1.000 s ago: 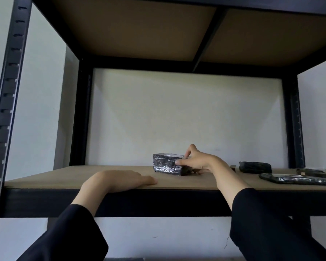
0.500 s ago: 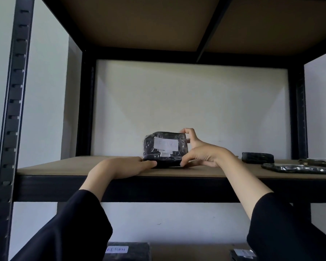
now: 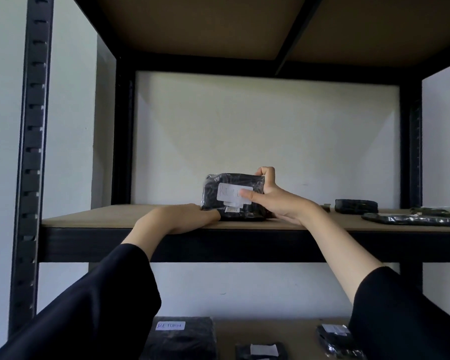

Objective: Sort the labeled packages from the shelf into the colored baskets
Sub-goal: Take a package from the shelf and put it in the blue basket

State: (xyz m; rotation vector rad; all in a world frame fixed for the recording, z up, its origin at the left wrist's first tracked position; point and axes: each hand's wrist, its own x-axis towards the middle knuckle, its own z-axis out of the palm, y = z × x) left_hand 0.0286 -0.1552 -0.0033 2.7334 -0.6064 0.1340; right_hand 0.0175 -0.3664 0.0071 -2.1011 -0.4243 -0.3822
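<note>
A black pkg wrapped in shiny plastic stands up on its edge on the wood shelf, close to the shelf's front edge and about in the middle. A white label faces the camera. It has blurry letters, maybe "RE", can't read the rest.

The right hand holds the pkg from its right side. The thumb lies across the label & the fingers curl over the pkg's top right corner.

The left hand lies palm down on the shelf, just left of the pkg. Its fingers are straight & flat, tips touching the pkg's bottom left corner. It's not gripping anything.

More stuff on the same shelf, far to the right of the pkg: a small dark box near the back wall, a flat shiny black bag in front of it, & one greenish bag at the far right.

On the lower shelf, below the pkg: a big black pkg w/ a white "RETURN" label on the left, a small black one w/ a white label in the middle, & a shiny black one to the right, partly behind the right sleeve.
</note>
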